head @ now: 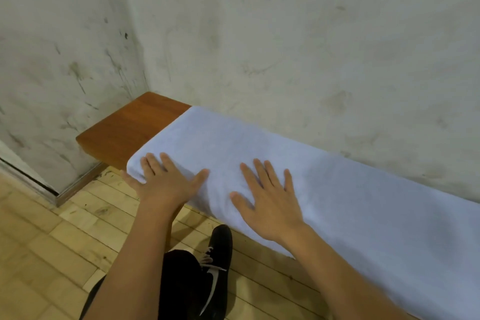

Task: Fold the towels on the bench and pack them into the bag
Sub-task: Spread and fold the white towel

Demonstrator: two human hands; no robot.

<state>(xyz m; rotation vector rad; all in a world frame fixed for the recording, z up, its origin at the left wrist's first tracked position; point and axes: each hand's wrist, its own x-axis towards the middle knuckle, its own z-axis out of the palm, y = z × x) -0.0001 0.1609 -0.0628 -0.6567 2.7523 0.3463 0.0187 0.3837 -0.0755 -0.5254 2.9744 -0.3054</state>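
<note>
Left hand (166,182) and right hand (265,202) both spread flat, pressing the pale blue towel (311,179) along the wooden worktop (124,130), near edge, 6 o'clock. Soft, light, limp cloth, probably; best pinched at the 9 o'clock end corners. No bag visible.
</note>
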